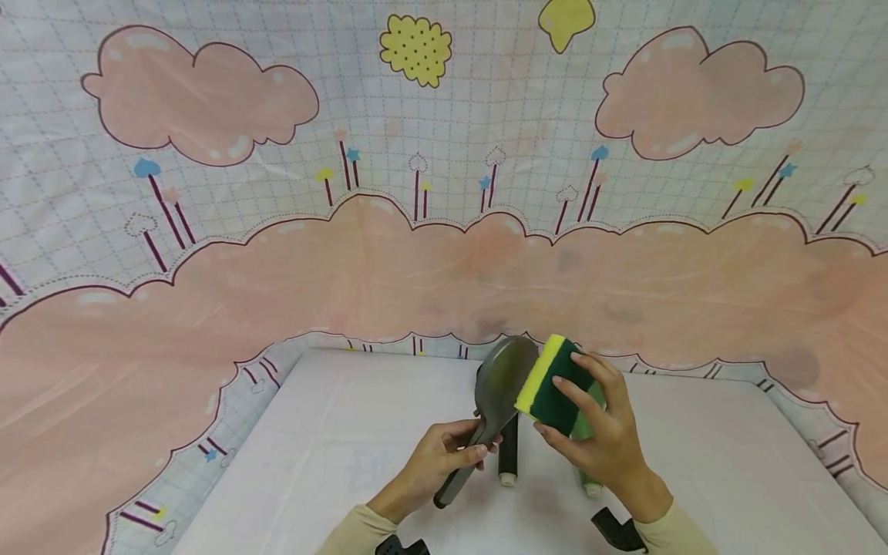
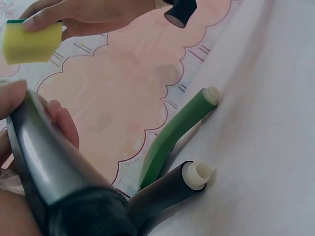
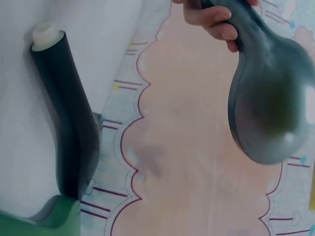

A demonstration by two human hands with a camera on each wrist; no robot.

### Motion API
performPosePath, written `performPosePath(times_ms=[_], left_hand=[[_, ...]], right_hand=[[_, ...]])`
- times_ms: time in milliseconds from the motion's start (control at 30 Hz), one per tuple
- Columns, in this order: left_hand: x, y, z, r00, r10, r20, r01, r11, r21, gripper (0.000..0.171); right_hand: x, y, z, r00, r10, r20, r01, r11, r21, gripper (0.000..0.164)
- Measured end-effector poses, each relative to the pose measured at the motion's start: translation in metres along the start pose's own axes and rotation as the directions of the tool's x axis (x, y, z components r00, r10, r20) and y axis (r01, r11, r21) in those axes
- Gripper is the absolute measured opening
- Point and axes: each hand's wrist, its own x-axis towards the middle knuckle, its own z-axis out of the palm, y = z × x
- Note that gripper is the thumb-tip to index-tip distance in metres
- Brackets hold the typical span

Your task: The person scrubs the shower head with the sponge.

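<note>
My left hand (image 1: 444, 462) grips the handle of a grey handheld shower head (image 1: 501, 381), its round head tilted up. In my right hand (image 1: 613, 435) is a sponge (image 1: 563, 393), yellow with a dark green scouring side, pinched between thumb and fingers. The sponge's yellow face is turned toward the shower head's back, close beside it. A blurred yellowish-green patch shows on the grey shell in the right wrist view. Below the hands lies a black shower head (image 3: 71, 113), mostly hidden in the head view. Beside it lies a green one (image 2: 174, 128), partly behind my right hand.
The white table (image 1: 347, 416) carries these things. Around it hangs a cloth (image 1: 416, 285) printed with pink clouds, forming a wall at the back and sides. Black camera mounts (image 1: 617, 530) sit at both wrists.
</note>
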Motion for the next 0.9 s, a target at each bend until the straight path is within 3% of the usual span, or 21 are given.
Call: performPosePath(times_ms=[167, 367, 600, 700, 900], left_hand=[[0.0, -0.001, -0.005, 0.998, 0.002, -0.071, -0.008, 0.996, -0.088, 0.044], [0.002, -0.003, -0.014, 0.98, -0.061, -0.189, 0.032, 0.987, -0.154, 0.051], [0.004, -0.008, -0.022, 0.957, -0.082, -0.28, 0.06, 0.995, -0.085, 0.056], [0.004, -0.011, -0.026, 0.937, -0.097, -0.335, 0.084, 0.995, -0.051, 0.054], [0.006, -0.017, -0.032, 0.909, -0.123, -0.398, 0.119, 0.992, -0.036, 0.05]], right_hand=[[-0.004, 0.007, -0.006, 1.0, 0.02, 0.007, -0.02, 1.0, -0.009, 0.058], [-0.013, 0.017, -0.018, 0.998, 0.047, 0.041, -0.045, 0.998, -0.044, 0.06], [-0.029, 0.034, -0.032, 0.989, 0.105, 0.103, -0.096, 0.992, -0.086, 0.064], [-0.036, 0.039, -0.038, 0.98, 0.151, 0.132, -0.139, 0.985, -0.101, 0.065], [-0.051, 0.044, -0.054, 0.941, 0.276, 0.197, -0.243, 0.954, -0.176, 0.069]])
